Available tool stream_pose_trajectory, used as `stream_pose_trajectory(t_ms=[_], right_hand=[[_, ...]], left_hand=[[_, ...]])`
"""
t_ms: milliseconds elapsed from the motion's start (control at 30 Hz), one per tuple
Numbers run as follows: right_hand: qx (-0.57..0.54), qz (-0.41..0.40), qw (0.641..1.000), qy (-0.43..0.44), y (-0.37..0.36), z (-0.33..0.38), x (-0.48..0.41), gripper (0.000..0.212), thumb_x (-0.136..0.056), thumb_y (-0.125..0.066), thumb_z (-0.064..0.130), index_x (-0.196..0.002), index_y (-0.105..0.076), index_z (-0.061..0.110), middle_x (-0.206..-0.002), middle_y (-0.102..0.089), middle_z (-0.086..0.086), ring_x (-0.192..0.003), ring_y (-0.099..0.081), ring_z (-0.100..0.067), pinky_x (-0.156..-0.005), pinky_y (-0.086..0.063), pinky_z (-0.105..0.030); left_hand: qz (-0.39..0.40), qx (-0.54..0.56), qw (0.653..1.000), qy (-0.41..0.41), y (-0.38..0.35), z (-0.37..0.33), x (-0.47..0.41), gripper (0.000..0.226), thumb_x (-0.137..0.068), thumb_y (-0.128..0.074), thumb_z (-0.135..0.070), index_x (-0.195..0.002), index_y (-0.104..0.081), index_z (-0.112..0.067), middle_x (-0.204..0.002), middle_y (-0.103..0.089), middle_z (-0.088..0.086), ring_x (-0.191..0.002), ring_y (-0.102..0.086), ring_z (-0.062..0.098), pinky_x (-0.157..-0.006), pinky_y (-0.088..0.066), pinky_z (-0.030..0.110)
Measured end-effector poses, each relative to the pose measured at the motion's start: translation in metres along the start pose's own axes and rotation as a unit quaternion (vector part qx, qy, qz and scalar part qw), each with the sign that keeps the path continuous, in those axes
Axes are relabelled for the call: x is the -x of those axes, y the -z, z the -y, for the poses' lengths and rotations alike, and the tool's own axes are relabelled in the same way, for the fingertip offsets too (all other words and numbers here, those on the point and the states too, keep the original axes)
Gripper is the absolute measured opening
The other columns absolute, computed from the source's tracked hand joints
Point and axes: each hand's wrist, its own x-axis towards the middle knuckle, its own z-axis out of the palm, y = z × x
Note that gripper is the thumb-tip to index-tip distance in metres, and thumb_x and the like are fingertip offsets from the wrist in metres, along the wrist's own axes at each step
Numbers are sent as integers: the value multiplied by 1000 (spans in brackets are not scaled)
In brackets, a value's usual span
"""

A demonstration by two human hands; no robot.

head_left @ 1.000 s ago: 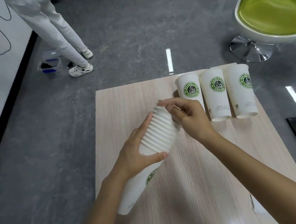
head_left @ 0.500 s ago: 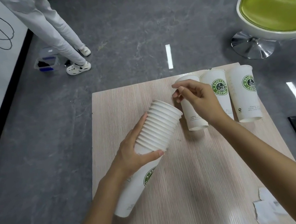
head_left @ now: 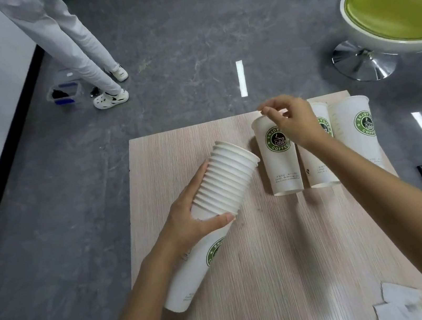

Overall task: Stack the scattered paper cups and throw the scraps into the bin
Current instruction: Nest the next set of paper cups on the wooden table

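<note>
Left hand (head_left: 194, 217): wraps round the tilted cup stack (head_left: 224, 180), middle of the frame.
Right hand (head_left: 292, 122): pinches the rim of the leftmost single cup (head_left: 280, 160), upper middle.
Scraps (head_left: 401, 301): lower right corner of the counter (head_left: 289, 258).

Left standing cup (head_left: 280, 160): round green badge, "ENJOY L…" on upper arc, rest behind right hand (head_left: 292, 122); "Coffee" script in centre, "COFFEE" on lower arc. Right standing cup (head_left: 359, 142): same badge, "ENJOY" and "COFFE…" legible. Cup stack (head_left: 199, 269): outer cup's badge shows "ENJ…" only. Small print near cup bases unreadable.
</note>
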Motion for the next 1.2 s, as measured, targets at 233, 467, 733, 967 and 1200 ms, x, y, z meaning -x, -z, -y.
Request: stream_pose_trajectory(t_ms=[233,467,733,967,1200], right_hand=[[122,106,986,32,-2,-9,-25,16,-93,-58,11,-99,-71,7,-109,-68,-2,-99,-62,-18,-77,-41,-13],[201,171,964,35,-10,-20,-31,19,-92,-56,10,-96,-73,18,-103,-70,1,-86,-62,-19,-71,-43,-28],[177,162,969,51,-13,-11,-28,25,-88,-52,-2,-93,-74,10,-101,-73,-6,-95,-67,-24,-85,-48,-28],[124,141,981,57,-6,0,-11,22,-90,-53,-3,-94,-73,7,-101,-72,-5,-95,-66,-20,-78,-41,-13],[93,81,991,59,7,12,14,26,-90,-52,-3,-95,-72,11,-102,-72,-4,-98,-64,-20,-87,-49,-30]], left_hand=[[-6,5,1000,8,0,2,-3,103,-56,-79,-60,-140,-20,-69,-137,-34,-48,-124,-41,-18,-97,-38,16],[-9,9,1000,12,3,6,-4,102,-57,-79,-59,-139,-20,-68,-137,-33,-50,-124,-39,-21,-96,-35,9],[-15,8,1000,11,8,12,1,103,-58,-79,-58,-141,-20,-66,-140,-32,-47,-127,-37,-19,-100,-34,11],[-17,-2,1000,6,13,14,9,100,-57,-79,-59,-137,-20,-70,-139,-31,-50,-128,-35,-21,-98,-30,3],[-14,-10,1000,-4,17,12,21,98,-58,-80,-57,-135,-21,-73,-140,-30,-49,-129,-34,-20,-98,-32,9]])
